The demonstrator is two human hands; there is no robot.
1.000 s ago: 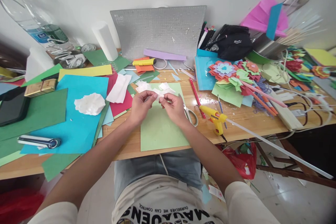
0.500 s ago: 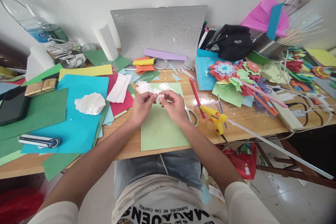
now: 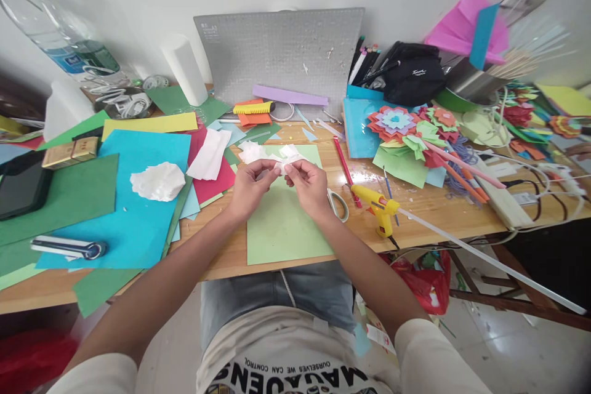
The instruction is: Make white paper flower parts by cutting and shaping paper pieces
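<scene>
My left hand (image 3: 253, 188) and my right hand (image 3: 308, 184) meet above a light green sheet of paper (image 3: 289, 228). Between their fingertips, both pinch a small piece of white tissue paper (image 3: 282, 167). Just beyond the fingers, a crumpled white tissue clump (image 3: 252, 151) and another small tissue scrap (image 3: 290, 151) lie near the sheet's far edge. Scissors (image 3: 340, 206) rest right of my right hand, partly hidden by it. On the blue paper (image 3: 124, 228) to the left sits a larger crumpled tissue wad (image 3: 158, 181), with a folded tissue (image 3: 209, 154) on red paper nearby.
A yellow glue gun (image 3: 381, 206) with a long glue stick lies at the right edge, near a red pencil-like stick (image 3: 347, 169). Paper flowers (image 3: 397, 125) are behind it. A grey cutting mat (image 3: 281, 55) leans on the wall. A stapler (image 3: 69, 247) lies front left.
My fingertips have shifted slightly on the white tissue piece, and the right hand's fingers have curled in more. The things on the table stay put.
</scene>
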